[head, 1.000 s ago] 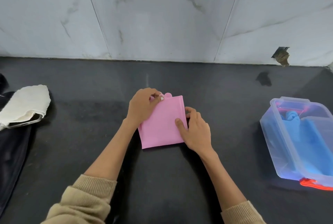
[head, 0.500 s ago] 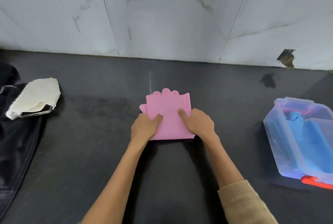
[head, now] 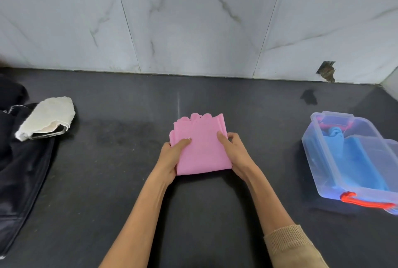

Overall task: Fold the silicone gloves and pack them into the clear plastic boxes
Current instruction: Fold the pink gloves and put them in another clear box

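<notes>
A folded pink silicone glove (head: 201, 149) lies on the dark counter in the middle of the view, fingertips pointing toward the wall. My left hand (head: 172, 158) grips its left edge, thumb on top. My right hand (head: 234, 153) grips its right edge the same way. At the right stands a clear plastic box (head: 318, 155) with a red latch; a folded blue glove (head: 366, 166) lies inside it.
A phone under a white cloth (head: 48, 120) rests on black fabric (head: 19, 170) at the left edge. A marble-tiled wall (head: 193, 26) closes off the back of the counter (head: 107, 181).
Both hands slid from the glove's far corners down to its two side edges and now grip it there. The glove has turned square to me.
</notes>
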`<state>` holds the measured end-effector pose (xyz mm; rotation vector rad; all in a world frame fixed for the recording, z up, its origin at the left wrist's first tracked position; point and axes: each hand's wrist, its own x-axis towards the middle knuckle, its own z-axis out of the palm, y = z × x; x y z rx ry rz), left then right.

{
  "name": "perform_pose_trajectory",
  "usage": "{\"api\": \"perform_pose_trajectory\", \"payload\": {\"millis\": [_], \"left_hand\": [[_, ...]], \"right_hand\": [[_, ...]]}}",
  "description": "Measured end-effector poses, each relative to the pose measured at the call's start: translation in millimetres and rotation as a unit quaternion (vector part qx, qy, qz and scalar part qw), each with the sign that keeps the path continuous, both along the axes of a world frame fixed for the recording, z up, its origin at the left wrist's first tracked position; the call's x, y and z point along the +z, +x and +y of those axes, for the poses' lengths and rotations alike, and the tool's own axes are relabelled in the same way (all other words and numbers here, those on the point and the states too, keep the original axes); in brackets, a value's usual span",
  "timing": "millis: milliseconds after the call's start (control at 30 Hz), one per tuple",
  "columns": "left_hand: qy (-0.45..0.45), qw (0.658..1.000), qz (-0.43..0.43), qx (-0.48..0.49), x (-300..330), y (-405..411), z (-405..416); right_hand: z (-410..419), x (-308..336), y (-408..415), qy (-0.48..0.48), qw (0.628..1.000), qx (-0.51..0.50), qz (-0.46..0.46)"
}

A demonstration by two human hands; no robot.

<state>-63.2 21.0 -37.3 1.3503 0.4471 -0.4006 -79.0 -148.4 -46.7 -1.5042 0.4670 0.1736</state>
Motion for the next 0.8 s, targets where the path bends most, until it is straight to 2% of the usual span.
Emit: {"api": "perform_pose_trajectory", "payload": {"millis": [200, 300, 433, 533, 633, 800], "left_hand": [[-0.009, 1.000, -0.028, -0.004, 1, -17, -5], [-0.013, 0.999, -0.048, 0.009, 6, -26, -11], [-0.048, 0.994, -0.098, -0.013, 31, -33, -35], [-0.063, 0.986, -0.146, -0.044, 59, -33, -69], [-0.063, 0.976, -0.190, -0.087, 85, -32, -116], [-0.097, 0.964, -0.181, -0.167, 100, -43, -213]], "right_hand": [[-3, -2, -16, -0.003, 1.000, -0.020, 0.013], [-7, 6, -24, 0.029, 0.998, -0.049, 0.003], [-31, 38, -33, 0.022, 0.993, -0.100, -0.057], [-65, 73, -45, -0.014, 0.982, -0.142, -0.122], [-109, 102, -64, -0.043, 0.968, -0.198, -0.150], [-195, 129, -103, -0.112, 0.943, -0.275, -0.149]]}}
